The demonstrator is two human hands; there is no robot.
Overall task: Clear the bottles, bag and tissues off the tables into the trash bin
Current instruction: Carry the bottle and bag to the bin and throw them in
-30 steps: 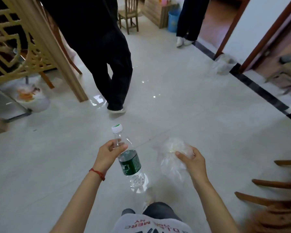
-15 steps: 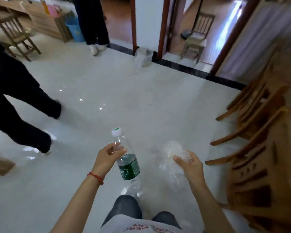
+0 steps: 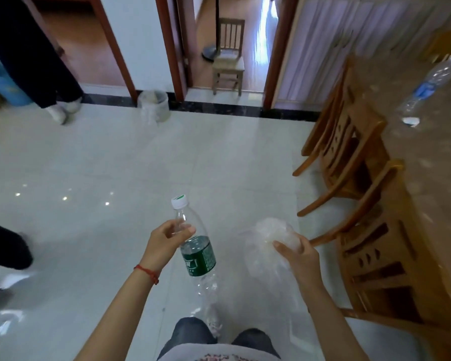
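Note:
My left hand (image 3: 164, 246) grips the upper part of a clear plastic bottle (image 3: 197, 252) with a green label and a white cap; it hangs tilted over the floor. My right hand (image 3: 298, 256) holds a crumpled clear plastic bag (image 3: 270, 237). The trash bin (image 3: 154, 104), lined with a clear bag, stands on the floor by the wall between two doorways, far ahead. On the brown table (image 3: 432, 162) at the right lie another clear bottle (image 3: 427, 87) with a blue label and a white tissue (image 3: 410, 121).
Wooden chairs (image 3: 349, 152) line the table's left side. A person in dark trousers (image 3: 29, 50) stands at the far left beside a blue bin (image 3: 0, 84); another person's leg (image 3: 3, 246) is at the left edge. A small wooden chair (image 3: 228, 61) sits in the doorway.
My view has swung to the right: the trash bin now lies ahead and the table with the second bottle has come into sight. Both hands keep their holds.

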